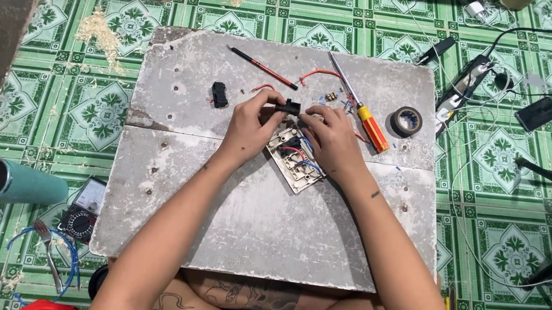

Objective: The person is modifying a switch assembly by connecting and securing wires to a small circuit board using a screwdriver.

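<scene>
- both hands meet just above the middle of the frame, over a pale, scuffed board laid on the green patterned floor.
- left hand comes in from the lower left, fingers curled, fingertips pinching the left end of a small black part.
- right hand mirrors it from the lower right, fingers bent and closed on the right end of that same black part; the two hands sit close together, nearly touching.
- the black part is held up between the fingertips, just above a square switch plate that lies tilted on the board under the hands, red and blue wires showing on it.
- a second little black piece rests on the board just left of the left hand, untouched.
- right of the hands, a screwdriver with a red and yellow handle lies diagonally, and a roll of black tape sits beyond it near the board's right edge.
- upper part of the board: a thin red and black pen-like probe and a loose red wire.
- lower left of the frame, off the board: a teal flask on its side, a small meter tucked by the board's corner, and pliers below it.
- upper right: a power strip with cables trailing across the tiles.
</scene>
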